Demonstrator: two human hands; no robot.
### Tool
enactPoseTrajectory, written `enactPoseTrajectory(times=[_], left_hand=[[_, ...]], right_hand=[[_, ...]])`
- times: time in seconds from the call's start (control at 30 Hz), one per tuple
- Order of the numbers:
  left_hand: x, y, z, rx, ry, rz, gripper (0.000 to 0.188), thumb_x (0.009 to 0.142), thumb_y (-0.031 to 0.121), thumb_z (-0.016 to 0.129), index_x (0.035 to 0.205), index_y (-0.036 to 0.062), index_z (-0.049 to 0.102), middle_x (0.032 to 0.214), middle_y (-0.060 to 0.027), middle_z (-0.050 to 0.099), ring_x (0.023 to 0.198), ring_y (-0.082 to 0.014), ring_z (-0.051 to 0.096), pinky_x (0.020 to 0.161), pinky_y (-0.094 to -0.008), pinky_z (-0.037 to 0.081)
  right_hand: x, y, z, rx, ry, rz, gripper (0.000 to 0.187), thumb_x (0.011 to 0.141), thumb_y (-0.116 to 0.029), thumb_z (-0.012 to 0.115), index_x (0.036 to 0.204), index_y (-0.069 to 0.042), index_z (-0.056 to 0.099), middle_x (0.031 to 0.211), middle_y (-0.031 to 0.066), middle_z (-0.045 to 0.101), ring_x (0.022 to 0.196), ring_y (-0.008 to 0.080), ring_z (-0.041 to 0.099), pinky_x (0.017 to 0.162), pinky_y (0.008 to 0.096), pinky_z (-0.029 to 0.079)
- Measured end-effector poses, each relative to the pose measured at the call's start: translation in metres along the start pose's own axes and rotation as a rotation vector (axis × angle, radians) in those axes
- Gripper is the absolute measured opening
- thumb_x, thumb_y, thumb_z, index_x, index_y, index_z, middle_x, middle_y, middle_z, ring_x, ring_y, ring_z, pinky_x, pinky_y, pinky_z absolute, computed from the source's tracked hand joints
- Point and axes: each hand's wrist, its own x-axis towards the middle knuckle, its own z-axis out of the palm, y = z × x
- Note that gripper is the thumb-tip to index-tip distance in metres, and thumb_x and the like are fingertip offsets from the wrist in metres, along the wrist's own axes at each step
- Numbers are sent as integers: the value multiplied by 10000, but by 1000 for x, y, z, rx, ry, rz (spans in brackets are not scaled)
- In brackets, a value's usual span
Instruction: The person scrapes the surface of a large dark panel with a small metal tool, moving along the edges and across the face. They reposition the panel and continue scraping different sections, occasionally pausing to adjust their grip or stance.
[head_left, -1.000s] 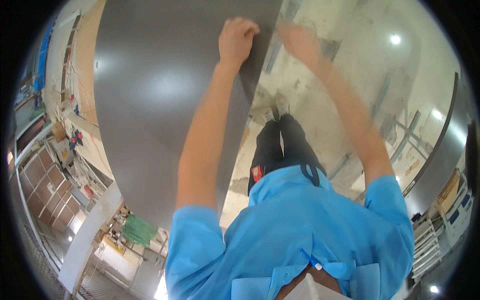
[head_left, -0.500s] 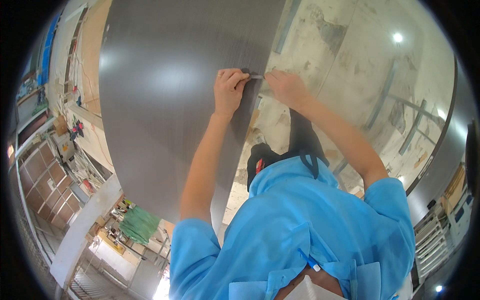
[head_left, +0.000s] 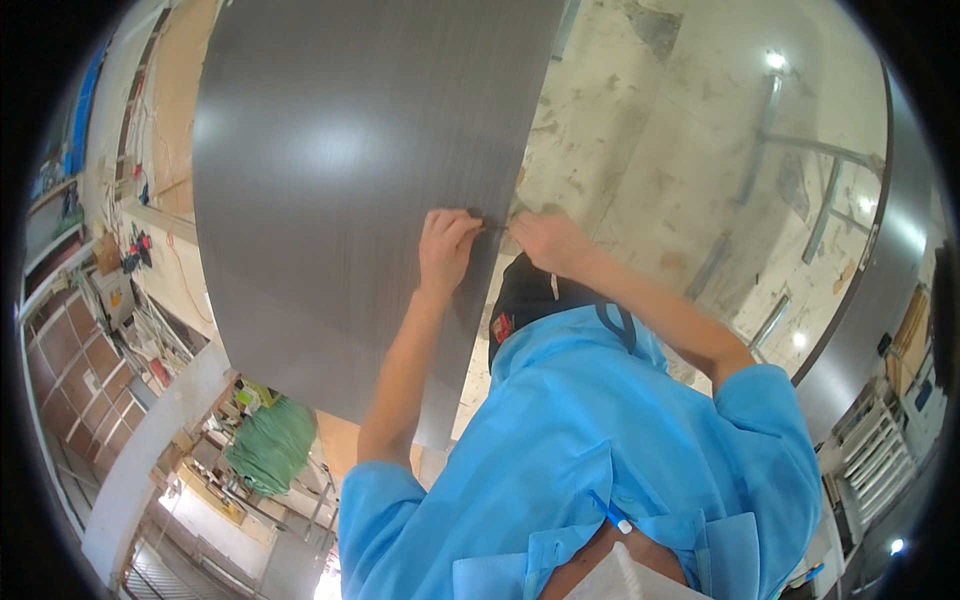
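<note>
A large dark grey panel with fine wood grain lies before me. Over its right edge, my left hand is closed in a pinch, fingertips close to the panel face. Just beyond that edge my right hand pinches too, its fingertips facing the left ones. Between them runs a short thin strip, held at both ends. It looked grey and metallic a moment ago; its exact kind is too small to make out.
On the right lies a stained pale floor with metal frame bars. Another dark panel stands at the far right. Leftward are a wooden bench, a green cloth and cluttered racks.
Both hands have come closer to my body along the panel's right edge, with the thin strip still between them. My view has shifted slightly.
</note>
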Motion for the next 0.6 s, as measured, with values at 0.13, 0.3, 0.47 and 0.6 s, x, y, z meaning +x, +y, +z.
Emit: enactPoseTrajectory(times=[0.13,0.3,0.47,0.6], left_hand=[[71,-17,23,97,21,47,112,897,35,746,988,87,785,1043,-88,766,1024,-333,690,928,-447,547],[126,-26,49,1,142,174,70,888,61,782,956,75,782,968,-56,768,1011,-318,679,909,-415,512],[24,-13,26,14,115,142,108,859,32,804,962,60,789,981,-67,767,1003,-314,674,906,-419,508],[-87,-7,5,25,121,62,141,834,27,831,962,70,791,992,-34,759,999,-286,664,901,-408,538]], right_hand=[[46,63,-31,-83,193,-24,253,955,-109,619,1185,-94,723,1029,123,722,929,305,744,748,440,595],[66,97,-49,-277,121,45,190,957,-115,612,1129,-103,694,967,105,690,892,343,724,732,465,590],[8,17,-8,-166,173,39,164,914,-112,629,1073,-76,652,991,116,666,887,353,718,741,486,602],[-40,-58,32,-108,141,-72,140,890,-93,655,1027,-62,651,953,105,638,822,309,712,688,436,606]])
